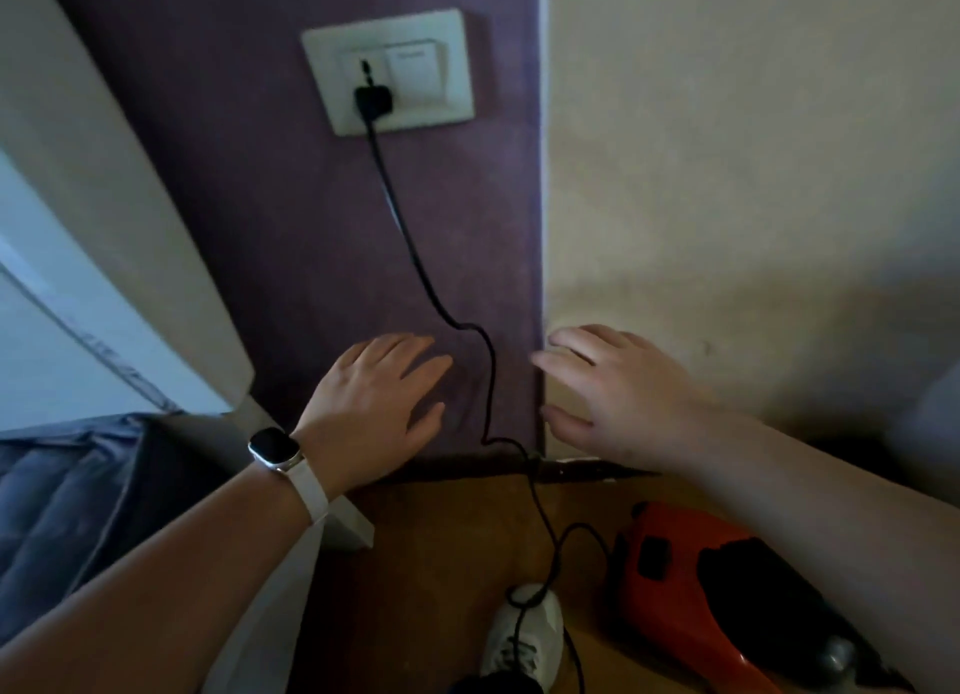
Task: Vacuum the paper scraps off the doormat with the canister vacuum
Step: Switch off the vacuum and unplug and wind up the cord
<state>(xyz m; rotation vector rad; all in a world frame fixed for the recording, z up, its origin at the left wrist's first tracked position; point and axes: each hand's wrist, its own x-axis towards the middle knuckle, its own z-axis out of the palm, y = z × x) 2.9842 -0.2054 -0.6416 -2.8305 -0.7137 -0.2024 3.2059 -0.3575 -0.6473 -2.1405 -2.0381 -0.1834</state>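
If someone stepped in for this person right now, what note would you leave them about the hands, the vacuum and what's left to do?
Left hand: open, empty, left of the cord.
Right hand: open, empty, right of the cord.
Plug is in the wall socket; the black cord hangs down the purple wall to the floor and crosses the white shoe.
Red canister vacuum sits on the wooden floor, lower right.
Done: plugged in.
Left: the doormat and scraps are out of view; find them and vacuum. Mind the cord near the shoe.

Wooden floor (pixel 441 563) under red canister vacuum (pixel 691 589), black cord (pixel 545 527), white shoe (pixel 524 636)
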